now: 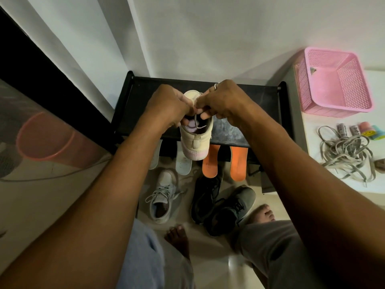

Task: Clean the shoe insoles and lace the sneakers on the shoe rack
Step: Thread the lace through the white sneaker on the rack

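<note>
A cream sneaker (196, 138) with a pink sole stands on the top shelf of the black shoe rack (239, 132), heel toward me. My left hand (166, 105) and my right hand (223, 101) meet over its tongue, each pinching the grey lace (195, 122), whose loose part hangs into the shoe opening. A purple insole shows inside. Two orange insoles (210, 161) and two pale insoles (183, 163) lean against the rack's front.
A grey sneaker (163, 195) and two dark sneakers (227, 207) lie on the floor by my bare feet. On the white surface to the right sit a pink basket (333, 84), a heap of grey laces (345, 155) and small rolls. A pink bucket (41, 138) stands left.
</note>
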Motion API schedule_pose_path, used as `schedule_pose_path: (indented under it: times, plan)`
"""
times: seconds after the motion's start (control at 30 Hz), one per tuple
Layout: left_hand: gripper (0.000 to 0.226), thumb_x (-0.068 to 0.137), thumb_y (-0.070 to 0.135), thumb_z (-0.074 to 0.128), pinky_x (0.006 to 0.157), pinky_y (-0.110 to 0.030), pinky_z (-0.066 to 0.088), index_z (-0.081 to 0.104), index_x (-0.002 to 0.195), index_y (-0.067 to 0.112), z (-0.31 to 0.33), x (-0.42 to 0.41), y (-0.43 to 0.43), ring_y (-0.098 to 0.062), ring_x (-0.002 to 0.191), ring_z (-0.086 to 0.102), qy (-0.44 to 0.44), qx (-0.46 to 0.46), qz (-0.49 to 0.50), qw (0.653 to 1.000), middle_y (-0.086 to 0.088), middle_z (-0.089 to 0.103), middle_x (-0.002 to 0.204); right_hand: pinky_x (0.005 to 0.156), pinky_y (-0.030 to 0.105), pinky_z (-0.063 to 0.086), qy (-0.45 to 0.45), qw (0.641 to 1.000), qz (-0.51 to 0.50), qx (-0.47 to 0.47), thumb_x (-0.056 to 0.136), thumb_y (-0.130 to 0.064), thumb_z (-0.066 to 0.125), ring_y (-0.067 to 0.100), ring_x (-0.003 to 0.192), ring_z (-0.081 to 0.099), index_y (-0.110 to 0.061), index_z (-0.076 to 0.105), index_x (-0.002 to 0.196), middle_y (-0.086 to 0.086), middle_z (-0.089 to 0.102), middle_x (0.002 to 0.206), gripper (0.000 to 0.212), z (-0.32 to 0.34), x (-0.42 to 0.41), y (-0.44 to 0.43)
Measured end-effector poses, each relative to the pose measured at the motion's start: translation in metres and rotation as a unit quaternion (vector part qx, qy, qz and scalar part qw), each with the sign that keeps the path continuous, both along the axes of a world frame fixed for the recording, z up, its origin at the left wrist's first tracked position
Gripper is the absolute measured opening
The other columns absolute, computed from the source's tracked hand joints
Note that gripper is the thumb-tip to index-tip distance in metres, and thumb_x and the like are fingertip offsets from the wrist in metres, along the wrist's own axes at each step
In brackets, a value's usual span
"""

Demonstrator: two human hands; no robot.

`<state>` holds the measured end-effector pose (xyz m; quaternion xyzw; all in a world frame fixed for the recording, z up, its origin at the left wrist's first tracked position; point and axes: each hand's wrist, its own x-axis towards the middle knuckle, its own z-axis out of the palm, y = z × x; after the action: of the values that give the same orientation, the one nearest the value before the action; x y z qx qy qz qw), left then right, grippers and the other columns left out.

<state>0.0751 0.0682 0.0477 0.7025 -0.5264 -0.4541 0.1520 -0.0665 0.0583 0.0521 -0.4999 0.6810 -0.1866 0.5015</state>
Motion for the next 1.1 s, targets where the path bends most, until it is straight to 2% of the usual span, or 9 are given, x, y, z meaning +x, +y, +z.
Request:
schedule_pose_path:
  times: [0.13, 0.3, 0.37, 0.47, 0.53, 0.63, 0.77, 0.93, 1.1]
  plan:
    - [0.009, 0.092, 0.02, 0.073, 0.068, -0.029, 0.049, 0.068, 0.095, 0.014, -0.007, -0.003, 0.0, -0.017, 0.07, 0.063, -0.013, 0.061, 0.009, 0.998, -0.007, 0.071, 0.072, 0.037, 0.015, 0.039, 0.009, 0.999, 0.013, 0.033, 0.085, -0.006, 0.075, 0.01, 0.053, 0.069, 0.003, 0.076, 0.091, 0.01, 0.076, 0.073, 0.011, -0.009, 0.002, 0.001]
    - [0.013, 0.091, 0.017, 0.072, 0.056, -0.024, 0.05, 0.074, 0.102, 0.009, -0.024, -0.006, 0.0, -0.015, 0.067, 0.065, -0.019, 0.114, 0.007, 0.993, -0.009, 0.077, 0.083, 0.036, 0.015, 0.037, 0.058, 0.996, 0.04, 0.063, 0.088, -0.007, 0.071, 0.006, 0.043, 0.062, 0.001, 0.076, 0.089, 0.008, 0.076, 0.074, 0.01, -0.014, 0.004, 0.008]
    - [0.012, 0.094, 0.017, 0.068, 0.05, -0.021, 0.047, 0.075, 0.1, 0.009, -0.026, -0.008, -0.001, -0.013, 0.062, 0.063, -0.029, 0.118, 0.003, 0.993, -0.009, 0.076, 0.084, 0.033, 0.013, 0.033, 0.066, 0.995, 0.038, 0.06, 0.092, -0.009, 0.067, 0.004, 0.034, 0.053, 0.0, 0.074, 0.086, 0.003, 0.07, 0.06, 0.012, -0.016, 0.004, 0.009]
    - [0.018, 0.095, 0.025, 0.064, 0.04, -0.019, 0.039, 0.074, 0.092, 0.011, -0.026, -0.01, -0.002, -0.009, 0.044, 0.05, -0.086, 0.108, -0.021, 0.99, -0.001, 0.066, 0.067, 0.032, 0.011, 0.031, 0.095, 0.993, 0.041, 0.05, 0.096, -0.019, 0.063, 0.003, 0.027, 0.042, -0.007, 0.068, 0.078, -0.005, 0.056, 0.04, 0.022, -0.02, 0.005, 0.008]
    - [0.014, 0.094, 0.028, 0.064, 0.045, -0.024, 0.038, 0.066, 0.096, 0.014, -0.027, -0.01, -0.001, -0.011, 0.051, 0.049, -0.132, 0.07, -0.039, 0.988, -0.001, 0.058, 0.068, 0.032, 0.011, 0.031, 0.102, 0.992, 0.053, 0.055, 0.099, -0.02, 0.057, 0.003, 0.026, 0.039, -0.009, 0.063, 0.075, -0.005, 0.051, 0.035, 0.028, -0.021, 0.006, 0.008]
    - [0.014, 0.094, 0.024, 0.062, 0.051, -0.027, 0.039, 0.056, 0.101, 0.014, -0.026, -0.01, 0.001, -0.015, 0.062, 0.053, -0.164, 0.049, -0.076, 0.982, -0.005, 0.056, 0.076, 0.033, 0.012, 0.03, 0.101, 0.986, 0.098, 0.089, 0.102, -0.019, 0.048, 0.004, 0.027, 0.038, -0.009, 0.061, 0.079, -0.004, 0.05, 0.037, 0.028, -0.019, 0.006, 0.009]
    - [0.017, 0.091, 0.025, 0.065, 0.05, -0.028, 0.04, 0.066, 0.102, 0.011, -0.022, -0.006, 0.001, -0.015, 0.056, 0.053, -0.161, 0.077, -0.083, 0.98, -0.006, 0.059, 0.072, 0.042, 0.021, 0.033, 0.12, 0.977, 0.139, 0.107, 0.097, -0.022, 0.054, 0.009, 0.04, 0.039, -0.01, 0.066, 0.085, 0.0, 0.055, 0.054, 0.021, -0.02, 0.002, 0.004]
    - [0.027, 0.087, 0.028, 0.066, 0.053, -0.027, 0.036, 0.065, 0.066, 0.012, -0.005, 0.01, -0.004, -0.015, 0.049, 0.042, -0.141, 0.074, -0.054, 0.986, -0.002, 0.054, 0.058, 0.042, 0.021, 0.026, 0.097, 0.986, 0.092, 0.097, 0.091, -0.024, 0.057, 0.008, 0.041, 0.033, -0.014, 0.071, 0.077, -0.006, 0.047, 0.05, 0.022, -0.008, -0.02, -0.004]
    - [0.032, 0.095, 0.039, 0.063, 0.058, -0.026, 0.042, 0.075, 0.087, 0.01, -0.014, 0.025, -0.008, -0.015, 0.059, 0.055, -0.135, 0.023, 0.034, 0.99, 0.0, 0.072, 0.079, 0.04, 0.016, 0.03, 0.082, 0.996, -0.016, 0.044, 0.087, -0.026, 0.061, 0.009, 0.044, 0.039, -0.008, 0.069, 0.08, -0.001, 0.053, 0.059, 0.02, -0.019, -0.032, -0.009]
